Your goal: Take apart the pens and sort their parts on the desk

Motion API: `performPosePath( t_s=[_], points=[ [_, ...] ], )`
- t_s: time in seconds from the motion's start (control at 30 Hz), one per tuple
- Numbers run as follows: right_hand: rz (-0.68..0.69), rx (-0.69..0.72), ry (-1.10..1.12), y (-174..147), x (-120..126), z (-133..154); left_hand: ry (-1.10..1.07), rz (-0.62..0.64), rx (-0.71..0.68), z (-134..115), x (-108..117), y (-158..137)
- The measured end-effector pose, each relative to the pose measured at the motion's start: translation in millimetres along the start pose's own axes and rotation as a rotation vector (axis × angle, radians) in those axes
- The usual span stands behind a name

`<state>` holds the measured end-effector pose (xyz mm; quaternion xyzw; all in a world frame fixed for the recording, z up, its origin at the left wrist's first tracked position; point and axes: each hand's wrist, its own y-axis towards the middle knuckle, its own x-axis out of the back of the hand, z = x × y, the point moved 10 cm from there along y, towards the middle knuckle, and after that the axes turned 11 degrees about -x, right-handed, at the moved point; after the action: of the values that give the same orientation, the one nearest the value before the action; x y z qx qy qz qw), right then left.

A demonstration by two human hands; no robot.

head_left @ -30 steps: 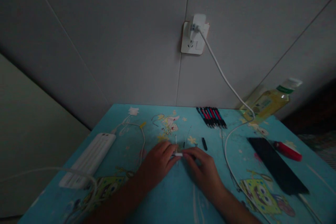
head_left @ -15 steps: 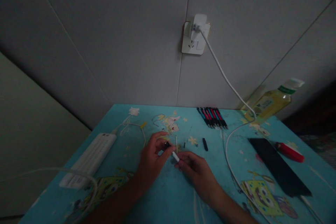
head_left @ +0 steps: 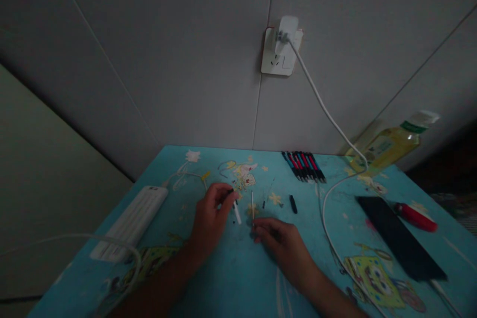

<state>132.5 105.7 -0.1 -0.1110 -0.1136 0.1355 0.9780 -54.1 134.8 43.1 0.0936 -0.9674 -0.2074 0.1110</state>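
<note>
**Slim black-and-white tube (head_left: 237, 212) pinched by its dark end**

Reference landmark: the pen row (head_left: 303, 166). The tube is left of it and nearer me, in my left hand (head_left: 211, 211), fingertips together on the dark upper end – the white length slants out below the pinch. Judged handling: light, stiff, probably smooth plastic, apt to roll or twist; best held mid-length on the white part, lightly.

My right hand (head_left: 280, 239), nearer me than the row and also leftward, has thumb and forefinger at the near end of a thin rod (head_left: 252, 202) – cannot tell whether they grip it. The rod looks slender; bending seems its likeliest weakness.
</note>
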Motion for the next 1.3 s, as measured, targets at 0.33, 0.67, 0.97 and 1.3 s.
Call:
performPosePath(
  t_s=[0.33, 0.67, 0.97, 1.3],
  points=[
    [-0.088, 0.208, -0.194, -10.5, 11.1, 31.0, 0.225, 0.175, -0.045, 14.6, -9.7, 8.4],
    [-0.143, 0.311, -0.358, -10.1, 11.4, 32.1, 0.334, 0.188, -0.027, 26.9, -6.7, 10.2],
    [-0.128, 0.351, -0.465, -12.8, 3.6, 33.0, 0.495, 0.231, -0.137, 26.0, -8.8, 11.8],
    [-0.156, 0.332, -0.435, -3.6, -2.4, 37.7, 0.609, 0.317, -0.219, 25.9, -20.4, 9.3]
  ],
)
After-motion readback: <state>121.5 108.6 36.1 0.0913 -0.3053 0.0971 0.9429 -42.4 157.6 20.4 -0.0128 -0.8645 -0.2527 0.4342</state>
